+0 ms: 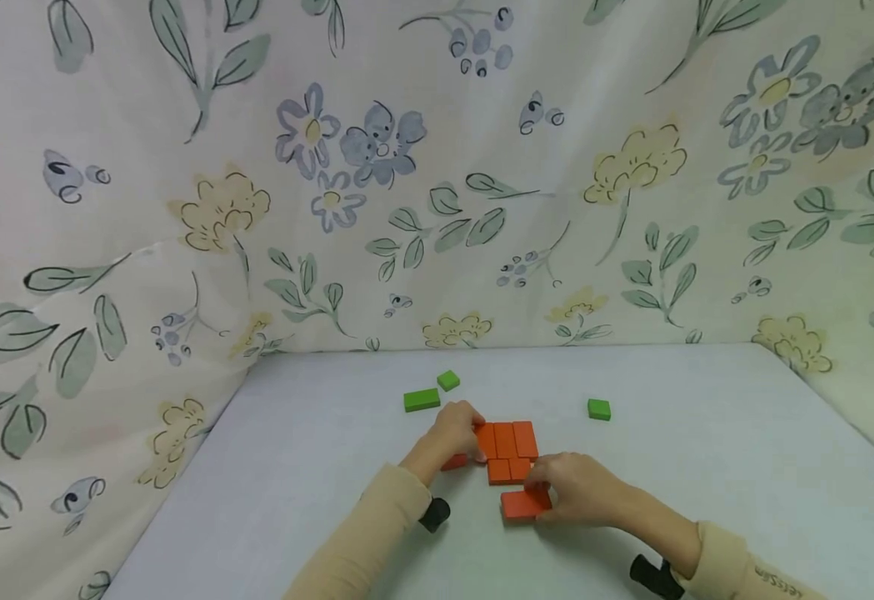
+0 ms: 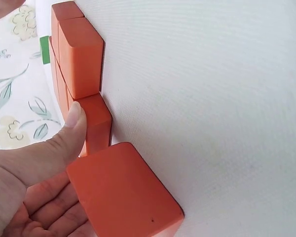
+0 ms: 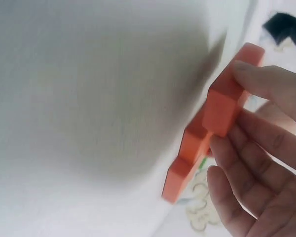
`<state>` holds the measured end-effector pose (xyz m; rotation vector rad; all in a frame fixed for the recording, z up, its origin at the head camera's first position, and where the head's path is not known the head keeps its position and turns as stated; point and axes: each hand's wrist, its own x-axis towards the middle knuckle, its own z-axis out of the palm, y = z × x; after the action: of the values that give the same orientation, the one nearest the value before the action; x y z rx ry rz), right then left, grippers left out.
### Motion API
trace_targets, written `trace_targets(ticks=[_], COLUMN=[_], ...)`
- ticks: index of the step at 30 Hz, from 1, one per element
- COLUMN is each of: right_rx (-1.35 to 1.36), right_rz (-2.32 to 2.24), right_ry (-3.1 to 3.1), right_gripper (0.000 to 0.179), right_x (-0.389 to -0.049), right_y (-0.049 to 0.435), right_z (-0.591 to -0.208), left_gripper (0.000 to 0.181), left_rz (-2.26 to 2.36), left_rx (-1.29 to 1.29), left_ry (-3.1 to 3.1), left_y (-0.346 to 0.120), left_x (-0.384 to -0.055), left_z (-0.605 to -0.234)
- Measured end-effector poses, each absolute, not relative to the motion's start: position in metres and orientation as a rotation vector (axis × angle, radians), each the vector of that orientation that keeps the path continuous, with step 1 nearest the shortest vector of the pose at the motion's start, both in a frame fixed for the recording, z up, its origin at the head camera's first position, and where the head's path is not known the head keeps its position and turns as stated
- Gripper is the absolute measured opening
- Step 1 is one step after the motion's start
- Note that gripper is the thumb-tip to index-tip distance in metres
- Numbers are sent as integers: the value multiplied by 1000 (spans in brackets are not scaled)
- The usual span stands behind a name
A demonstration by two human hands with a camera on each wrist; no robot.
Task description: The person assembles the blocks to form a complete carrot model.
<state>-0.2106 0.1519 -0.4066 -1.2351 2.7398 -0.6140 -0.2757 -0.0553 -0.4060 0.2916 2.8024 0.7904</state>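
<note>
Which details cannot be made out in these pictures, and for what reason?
Head view: part of the red block beside the left hand, hidden by that hand.
Head view: one end of the front block, covered by the right hand.
Head view: lettering on the right sleeve, too small to read.
Left wrist view: nearest block, cut off by the lower edge.

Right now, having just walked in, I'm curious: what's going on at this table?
A person is handling orange blocks on a white table. The right hand grips one orange block on the near side of a cluster; the left hand holds the cluster's leftmost block. Another orange block lies by the left hand, and three green blocks sit farther back.
</note>
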Motion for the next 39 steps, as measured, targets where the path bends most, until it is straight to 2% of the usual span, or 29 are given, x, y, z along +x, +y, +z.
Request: trace_targets(ticks=[39], right_rx=[-1261], right_rz=[-539], right_ry=[2878], right_gripper=[21], right_x=[-212], right_y=[132], right_z=[-420], left_gripper=[53], left_rz=[812], left_rx=[290], left_ry=[2793], left_y=[-56], left_x=[-278], left_z=[-408])
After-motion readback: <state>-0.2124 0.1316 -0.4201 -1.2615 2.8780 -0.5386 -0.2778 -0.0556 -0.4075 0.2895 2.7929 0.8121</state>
